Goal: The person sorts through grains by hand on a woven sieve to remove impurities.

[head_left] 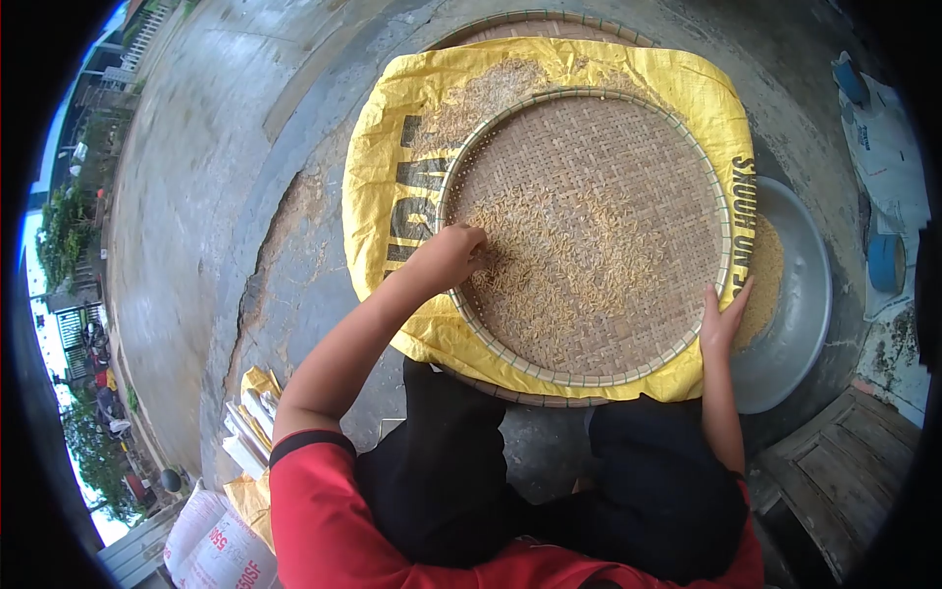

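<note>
A round woven bamboo winnowing tray (628, 147) lies before me, with unhusked rice grains (579, 245) spread over its middle and left side. Reaching over the tray's left rim, my left hand (451, 257) has its fingers curled down at the grains; whatever is between them is hidden. My right hand (721, 319) grips the tray's right rim, with two digits showing apart. Beneath the tray is a yellow printed sack (378, 187), with pale husks or broken grains (491, 93) scattered on its far part.
Another woven tray (540, 22) shows under the sack. A metal basin (800, 324) holding yellowish grain stands at the right. Folded sacks (250, 422) and a white sack (221, 545) lie at lower left. Wooden boards (834, 471) are at lower right. The concrete floor (186, 196) is cracked.
</note>
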A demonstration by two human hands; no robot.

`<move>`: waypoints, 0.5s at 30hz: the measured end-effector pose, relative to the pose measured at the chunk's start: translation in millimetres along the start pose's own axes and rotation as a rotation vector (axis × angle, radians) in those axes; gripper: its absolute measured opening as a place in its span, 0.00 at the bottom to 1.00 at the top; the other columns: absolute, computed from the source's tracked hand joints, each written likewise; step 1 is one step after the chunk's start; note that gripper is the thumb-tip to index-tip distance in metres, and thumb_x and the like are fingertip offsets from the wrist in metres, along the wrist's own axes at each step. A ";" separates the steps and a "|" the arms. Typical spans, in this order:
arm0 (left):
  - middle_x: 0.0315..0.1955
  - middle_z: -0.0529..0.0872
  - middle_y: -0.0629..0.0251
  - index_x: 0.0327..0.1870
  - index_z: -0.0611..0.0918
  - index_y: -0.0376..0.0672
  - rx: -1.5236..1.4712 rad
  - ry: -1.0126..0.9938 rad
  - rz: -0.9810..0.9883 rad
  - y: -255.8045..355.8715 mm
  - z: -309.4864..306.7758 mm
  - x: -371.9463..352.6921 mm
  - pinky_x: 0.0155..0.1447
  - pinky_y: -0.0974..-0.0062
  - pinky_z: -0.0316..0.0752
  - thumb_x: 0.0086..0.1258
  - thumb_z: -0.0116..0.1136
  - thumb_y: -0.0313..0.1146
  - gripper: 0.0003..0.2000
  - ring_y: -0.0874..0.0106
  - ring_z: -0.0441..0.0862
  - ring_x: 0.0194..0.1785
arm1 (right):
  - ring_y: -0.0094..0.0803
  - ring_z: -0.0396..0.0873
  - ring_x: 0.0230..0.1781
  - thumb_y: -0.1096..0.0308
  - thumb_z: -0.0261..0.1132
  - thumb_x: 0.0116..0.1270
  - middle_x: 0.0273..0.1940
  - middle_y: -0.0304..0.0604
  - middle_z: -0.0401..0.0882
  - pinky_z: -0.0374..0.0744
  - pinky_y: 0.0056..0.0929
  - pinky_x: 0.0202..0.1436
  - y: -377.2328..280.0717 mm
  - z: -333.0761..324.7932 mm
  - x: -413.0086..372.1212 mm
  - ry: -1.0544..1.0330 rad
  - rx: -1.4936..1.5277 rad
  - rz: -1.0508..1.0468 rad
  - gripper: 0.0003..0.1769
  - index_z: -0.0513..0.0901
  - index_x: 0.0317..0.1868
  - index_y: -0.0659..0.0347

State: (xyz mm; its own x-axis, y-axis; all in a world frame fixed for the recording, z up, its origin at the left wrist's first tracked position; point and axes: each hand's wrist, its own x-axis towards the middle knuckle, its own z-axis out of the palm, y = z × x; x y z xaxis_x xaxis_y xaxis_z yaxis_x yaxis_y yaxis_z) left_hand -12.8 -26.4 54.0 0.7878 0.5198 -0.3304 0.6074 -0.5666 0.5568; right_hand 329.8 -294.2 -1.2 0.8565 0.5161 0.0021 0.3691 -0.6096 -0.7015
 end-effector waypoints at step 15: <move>0.32 0.82 0.58 0.32 0.81 0.41 0.446 -0.217 -0.161 20.2 2.9 -8.9 0.42 0.62 0.77 0.55 0.60 0.30 0.06 0.58 0.82 0.39 | 0.53 0.53 0.70 0.64 0.63 0.63 0.70 0.61 0.51 0.55 0.40 0.71 -1.8 -0.7 0.3 0.004 0.033 -0.035 0.43 0.48 0.72 0.63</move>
State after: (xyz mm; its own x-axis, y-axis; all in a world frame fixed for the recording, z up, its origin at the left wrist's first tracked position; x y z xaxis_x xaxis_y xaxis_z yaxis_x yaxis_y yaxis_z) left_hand -7.2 -44.3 66.0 0.6548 0.5053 -0.5621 0.6700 -0.7322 0.1223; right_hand 329.6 -293.4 0.5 0.8448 0.5343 0.0295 0.3867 -0.5715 -0.7238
